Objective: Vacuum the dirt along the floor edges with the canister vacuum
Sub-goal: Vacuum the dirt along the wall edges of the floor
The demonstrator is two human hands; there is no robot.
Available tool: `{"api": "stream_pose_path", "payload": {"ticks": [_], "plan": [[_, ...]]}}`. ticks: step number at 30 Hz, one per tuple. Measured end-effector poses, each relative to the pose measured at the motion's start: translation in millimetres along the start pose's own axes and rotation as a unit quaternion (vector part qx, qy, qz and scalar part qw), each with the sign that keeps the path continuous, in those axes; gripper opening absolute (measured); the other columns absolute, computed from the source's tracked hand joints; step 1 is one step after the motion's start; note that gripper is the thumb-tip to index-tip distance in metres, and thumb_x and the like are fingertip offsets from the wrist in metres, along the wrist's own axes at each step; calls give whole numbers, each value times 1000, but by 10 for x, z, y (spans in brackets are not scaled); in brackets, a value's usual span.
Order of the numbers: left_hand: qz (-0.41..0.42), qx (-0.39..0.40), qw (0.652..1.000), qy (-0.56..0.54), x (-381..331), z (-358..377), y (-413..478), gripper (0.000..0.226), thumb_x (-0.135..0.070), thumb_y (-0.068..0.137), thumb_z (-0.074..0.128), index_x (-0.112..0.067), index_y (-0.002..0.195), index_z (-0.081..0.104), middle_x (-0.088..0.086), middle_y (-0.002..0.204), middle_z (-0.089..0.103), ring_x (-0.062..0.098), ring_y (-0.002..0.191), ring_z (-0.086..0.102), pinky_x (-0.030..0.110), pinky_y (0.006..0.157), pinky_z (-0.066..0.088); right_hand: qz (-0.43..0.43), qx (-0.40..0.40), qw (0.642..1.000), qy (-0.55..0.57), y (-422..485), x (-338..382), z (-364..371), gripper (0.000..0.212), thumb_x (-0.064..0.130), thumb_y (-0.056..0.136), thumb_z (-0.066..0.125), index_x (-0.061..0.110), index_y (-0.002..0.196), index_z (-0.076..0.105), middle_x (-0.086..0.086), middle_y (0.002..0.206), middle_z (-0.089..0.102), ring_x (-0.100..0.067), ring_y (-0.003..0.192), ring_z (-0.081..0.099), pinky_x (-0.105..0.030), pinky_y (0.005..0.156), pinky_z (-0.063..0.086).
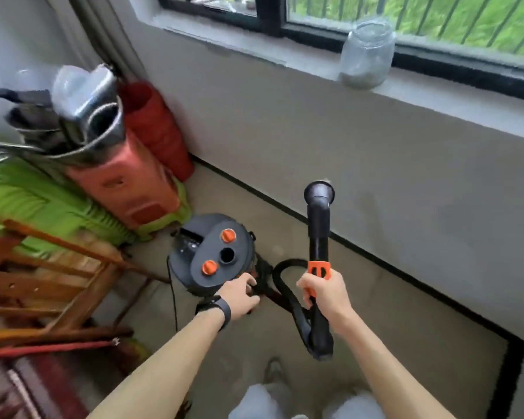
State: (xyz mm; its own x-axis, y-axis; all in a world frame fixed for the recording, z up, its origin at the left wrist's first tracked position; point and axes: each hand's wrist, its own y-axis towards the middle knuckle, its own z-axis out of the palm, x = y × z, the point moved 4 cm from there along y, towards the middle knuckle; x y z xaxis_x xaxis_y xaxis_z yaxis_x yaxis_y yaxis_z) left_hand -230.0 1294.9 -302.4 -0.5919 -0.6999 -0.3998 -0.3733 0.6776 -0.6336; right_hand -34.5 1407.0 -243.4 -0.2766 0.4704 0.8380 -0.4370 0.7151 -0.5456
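Knees point(256, 400) in pale cloth at the bottom edge, nearer than the vacuum point(215, 252). Right hand point(324, 293) to the vacuum's right: grip wrapped round the wand point(318, 237) just below its orange collar point(319, 269). Wand held upright, off the floor point(375, 313), with the round nozzle point(319, 192) at the top. Black hose point(297, 311) loops from the wand's lower end back to the vacuum's near side.

Left hand point(239, 294), watch point(224, 310) on the wrist, is at that near side where the hose joins — fingers bent onto the black fitting. Blur hides whether the grip holds it.

Vacuum stands on the floor. Lid is dark grey with two orange knobs point(228, 235) and a round hole between them. Cord point(173, 297) runs down its left side.

Left of the vacuum: wooden chair point(43, 276). Behind it: stacked orange and green stools point(127, 192) in the corner. Beyond it to the right: grey wall point(345, 140) with a dark skirting line — glass jar point(366, 54) on the sill above.
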Motion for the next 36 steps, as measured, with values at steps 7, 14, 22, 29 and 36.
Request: {"api": "stream_pose_path", "payload": {"ticks": [7, 14, 22, 29, 36], "plan": [[-125, -98, 986, -49, 1159, -725, 10, 36, -34, 89, 60, -27, 123, 51, 0, 125, 62, 21, 111, 59, 30, 94, 47, 31, 99, 991, -86, 468, -48, 845, 17, 10, 76, 71, 8, 70, 56, -14, 60, 60, -25, 49, 48, -33, 51, 41], [-131, -135, 981, -40, 1660, -987, 473, 34, -34, 88, 59, -30, 121, 52, 3, 124, 58, 24, 109, 58, 33, 93, 47, 66, 80, 986, -131, 1207, -268, 1482, 24, 46, 65, 80, 30, 68, 63, 3, 66, 64, -19, 52, 54, -30, 50, 48], [-24, -69, 974, 216, 2069, -1339, 1811, 52, -30, 89, 53, -27, 139, 43, 3, 144, 43, 28, 129, 43, 40, 101, 41, 121, 3, 964, -235, 2119, -795, 2077, 28, 46, 79, 76, 24, 88, 60, 3, 82, 73, -17, 73, 69, -33, 69, 53], [70, 4, 916, 394, 2345, -1381, 2691, 66, -32, 83, 61, -23, 143, 36, 10, 149, 36, 29, 138, 31, 46, 110, 29, 143, -33, 938, -314, 2660, -1182, 2563, 52, 49, 78, 74, 28, 123, 58, -9, 104, 70, -29, 91, 69, -42, 86, 56], [89, 10, 916, 391, 2285, -1126, 2838, 42, -27, 85, 59, -19, 124, 49, 9, 128, 55, 34, 120, 45, 49, 105, 32, 128, -121, 907, -383, 2594, -1506, 2637, 36, 46, 83, 68, 30, 108, 49, -3, 111, 51, -38, 99, 61, -39, 78, 40]]}}
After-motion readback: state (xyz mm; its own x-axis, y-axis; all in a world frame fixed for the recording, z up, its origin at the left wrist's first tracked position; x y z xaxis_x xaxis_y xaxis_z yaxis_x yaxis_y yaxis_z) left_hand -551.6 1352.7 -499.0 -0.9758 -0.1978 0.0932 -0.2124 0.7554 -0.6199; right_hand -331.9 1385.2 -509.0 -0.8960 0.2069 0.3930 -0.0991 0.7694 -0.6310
